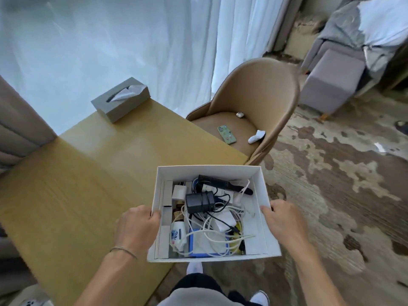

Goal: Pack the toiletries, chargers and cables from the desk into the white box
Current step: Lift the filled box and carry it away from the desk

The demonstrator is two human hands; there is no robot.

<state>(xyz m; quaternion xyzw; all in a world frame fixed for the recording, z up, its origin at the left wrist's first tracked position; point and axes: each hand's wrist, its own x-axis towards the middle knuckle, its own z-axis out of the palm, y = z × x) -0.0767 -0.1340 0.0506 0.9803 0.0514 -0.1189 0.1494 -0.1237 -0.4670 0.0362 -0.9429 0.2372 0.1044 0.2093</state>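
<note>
Big wooden desk fills the left side, a tan chair pushed up at its far end. The white box is held up off the desk's near right corner, partly over the floor, long axis running away from the person. Left hand grips the left wall, right hand grips the right wall, thumbs hooked over the rim. Inside: a blue-edged case nearest the person, black charger brick mid-box, black comb lying across the far end, white cables tangled over everything.
</note>
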